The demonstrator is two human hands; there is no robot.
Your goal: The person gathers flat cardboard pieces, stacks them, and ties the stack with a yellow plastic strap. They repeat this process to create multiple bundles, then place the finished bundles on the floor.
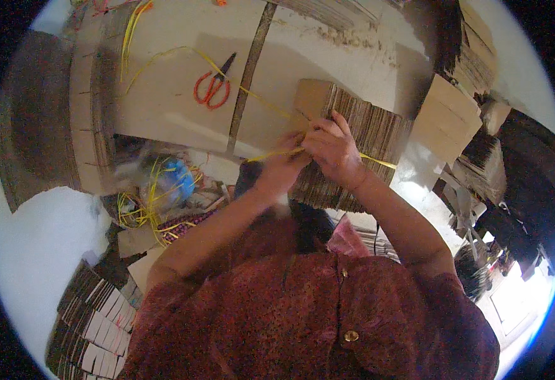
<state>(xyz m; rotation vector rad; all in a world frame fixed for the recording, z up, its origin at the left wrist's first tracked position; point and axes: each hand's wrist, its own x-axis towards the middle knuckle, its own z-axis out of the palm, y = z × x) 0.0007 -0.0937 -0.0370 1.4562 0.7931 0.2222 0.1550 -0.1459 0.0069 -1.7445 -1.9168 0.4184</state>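
Observation:
A bundle of flat brown cardboard pieces stands on edge in front of me, with yellow strapping around it. My left hand is at the bundle's left end, its fingers closed on the strapping. Right beside it, my right hand pinches the same strapping against the bundle, fingers bent. The two hands meet, and they hide the spot where the strands cross. One loose strand trails away to the far left, passing a pair of scissors with red-orange handles and dark blades.
Cardboard sheets cover the work surface, with a dark gap between them. Tall cardboard stacks stand at the left; more cardboard is piled at the right. Near my left arm lie tangled yellow strapping and a blue plastic bag.

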